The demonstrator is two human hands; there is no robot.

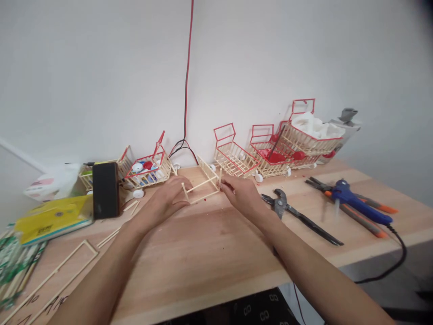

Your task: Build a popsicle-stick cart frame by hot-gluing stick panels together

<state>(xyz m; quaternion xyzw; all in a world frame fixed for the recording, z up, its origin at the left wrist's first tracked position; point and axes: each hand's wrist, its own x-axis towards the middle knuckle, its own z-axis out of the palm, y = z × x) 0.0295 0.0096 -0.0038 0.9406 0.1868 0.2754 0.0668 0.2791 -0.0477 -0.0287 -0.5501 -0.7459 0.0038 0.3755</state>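
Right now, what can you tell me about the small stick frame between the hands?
The stick frame is an open skeleton of thin, straight, pale sticks that look like wood or bamboo, with short posts standing near each hand. It is low over the table, toward the wall; whether it rests there is unclear. The left hand is at its left end, grip partly hidden; the right hand pinches near a right-end post.
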